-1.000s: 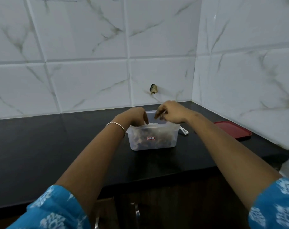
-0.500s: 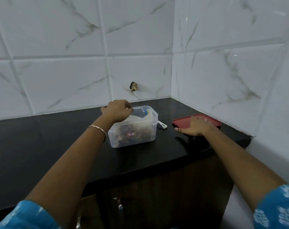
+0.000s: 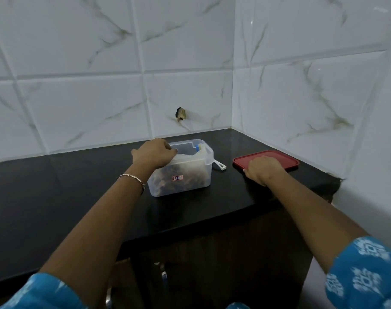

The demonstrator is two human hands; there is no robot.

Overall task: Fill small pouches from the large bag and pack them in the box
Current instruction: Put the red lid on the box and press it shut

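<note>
A clear plastic box (image 3: 203, 172) stands on the black counter (image 3: 78, 186), holding clear pouches (image 3: 185, 158) of dark brown contents. My left hand (image 3: 154, 152) rests on the box's left rim, fingers curled over the pouches inside. The red lid (image 3: 279, 158) lies flat on the counter to the right of the box. My right hand (image 3: 262, 170) grips the lid's near left edge, fingers curled over it. A small blue thing (image 3: 198, 147) pokes up at the back of the box.
A white flat tool (image 3: 220, 165) lies on the counter just behind the box's right end. White marble tiled walls meet in a corner behind. The counter ends at right near the wall; a dark cabinet sits below its front edge.
My right hand left the box and moved right to the red lid, where it now grips the edge. My left hand stayed at the box. The view has swung to the right.
</note>
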